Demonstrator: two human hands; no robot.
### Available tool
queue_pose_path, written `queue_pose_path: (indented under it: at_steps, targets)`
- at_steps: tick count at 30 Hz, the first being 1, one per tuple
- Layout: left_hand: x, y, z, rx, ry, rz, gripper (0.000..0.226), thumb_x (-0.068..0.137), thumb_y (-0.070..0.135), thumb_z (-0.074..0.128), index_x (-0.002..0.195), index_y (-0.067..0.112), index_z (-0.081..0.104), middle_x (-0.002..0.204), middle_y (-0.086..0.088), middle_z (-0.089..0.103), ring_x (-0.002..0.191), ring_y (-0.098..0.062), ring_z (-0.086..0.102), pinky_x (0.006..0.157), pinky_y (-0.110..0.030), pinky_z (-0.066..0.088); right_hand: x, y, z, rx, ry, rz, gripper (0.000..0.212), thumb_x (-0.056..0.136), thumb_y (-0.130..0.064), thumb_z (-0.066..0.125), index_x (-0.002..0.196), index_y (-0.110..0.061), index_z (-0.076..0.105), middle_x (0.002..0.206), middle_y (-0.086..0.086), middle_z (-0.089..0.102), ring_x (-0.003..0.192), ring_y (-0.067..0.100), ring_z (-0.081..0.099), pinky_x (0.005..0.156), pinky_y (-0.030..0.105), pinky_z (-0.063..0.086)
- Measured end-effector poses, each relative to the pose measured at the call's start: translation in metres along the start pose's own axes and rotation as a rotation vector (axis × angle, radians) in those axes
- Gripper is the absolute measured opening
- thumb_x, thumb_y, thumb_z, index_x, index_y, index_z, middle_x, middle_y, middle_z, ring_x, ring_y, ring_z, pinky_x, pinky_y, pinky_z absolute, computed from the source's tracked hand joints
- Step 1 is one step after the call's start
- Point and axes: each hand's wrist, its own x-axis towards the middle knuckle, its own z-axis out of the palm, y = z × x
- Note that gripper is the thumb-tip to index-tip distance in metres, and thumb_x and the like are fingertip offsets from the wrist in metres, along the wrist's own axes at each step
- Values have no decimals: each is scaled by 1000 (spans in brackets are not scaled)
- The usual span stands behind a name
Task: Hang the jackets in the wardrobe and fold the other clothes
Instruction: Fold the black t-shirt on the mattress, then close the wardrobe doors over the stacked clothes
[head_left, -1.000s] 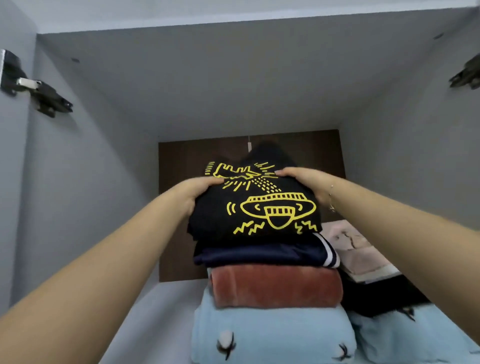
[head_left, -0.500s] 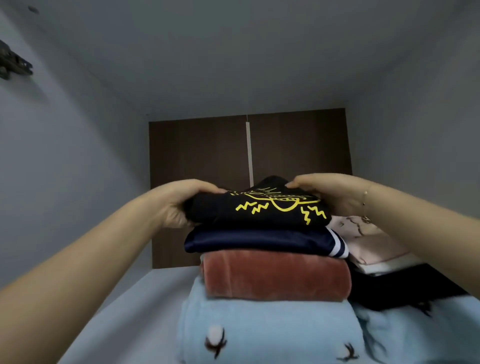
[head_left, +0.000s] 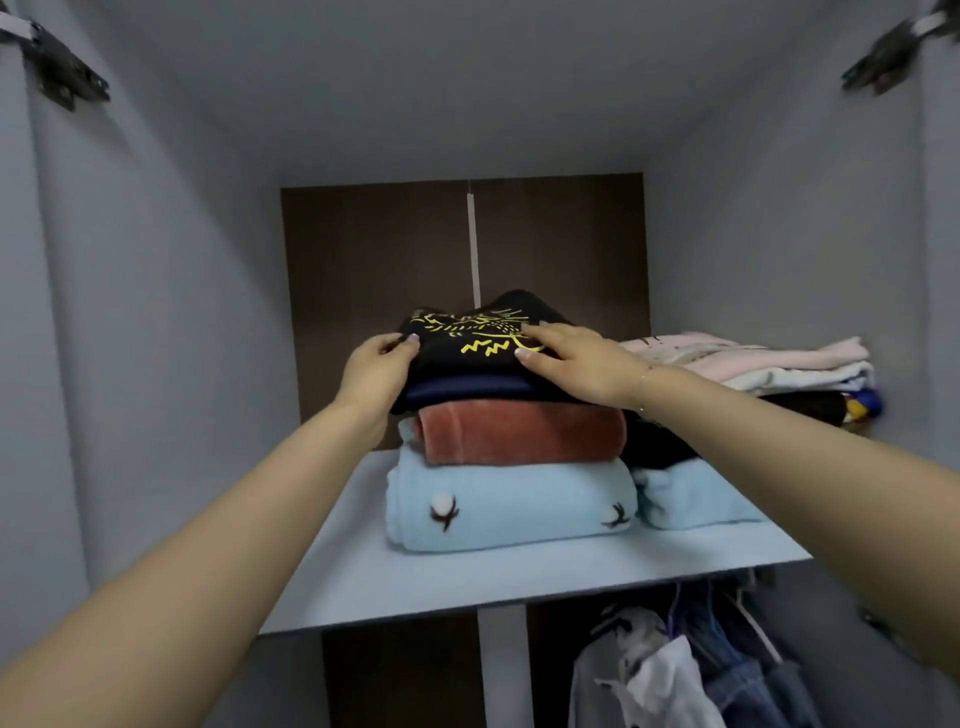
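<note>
A folded black T-shirt with a yellow print (head_left: 467, 332) lies on top of a stack on the wardrobe's upper shelf (head_left: 467, 587). Under it are a navy garment (head_left: 467, 389), a rust-red folded piece (head_left: 519, 434) and a light blue blanket (head_left: 509, 504). My left hand (head_left: 376, 366) grips the T-shirt's left edge, thumb on top. My right hand (head_left: 576, 361) rests flat on the T-shirt's right side, fingers straight.
A second pile of pink, white and dark folded clothes (head_left: 753, 364) sits on the shelf at the right, over another light blue blanket (head_left: 691, 493). Below the shelf, garments hang on hangers (head_left: 675, 665). Grey side walls close in; door hinges (head_left: 62, 78) stick out at top left.
The view has pulled back and down, showing the shelf's front edge and hanging clothes. My hands have slid toward me along the T-shirt, which now lies settled on the stack.
</note>
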Motion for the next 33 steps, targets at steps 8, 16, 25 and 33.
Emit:
queue_pose_path:
  at_steps: [8,16,25,33]
  targets:
    - [-136,-34,-15,385,-75,485,47,99,27,53,145,20,43,150,0,37,136,-16,38,110,-31,35,-164,-6,18,-153,173,-70,60,100,-41,45,153,-22,27,161,1,22,146,18,22,119,33,20]
    - [-276,-28,3,859,-234,569,55,101,37,45,152,29,28,161,2,18,147,-19,16,117,-39,18,-307,18,-3,-131,179,15,61,99,-45,41,154,-27,21,162,-3,16,148,16,17,119,30,16]
    - [-451,1,74,993,-208,558,54,101,33,46,152,22,31,161,-4,19,148,-22,18,118,-37,14,-469,51,-62,-178,268,-49,58,99,-34,47,152,-17,30,160,5,21,148,23,19,121,43,15]
    - [-538,27,113,1078,-266,500,55,103,33,38,155,26,22,163,-1,11,149,-18,10,120,-33,7,-553,103,-125,-216,674,21,63,92,-19,58,150,-13,33,160,13,20,148,31,15,120,47,10]
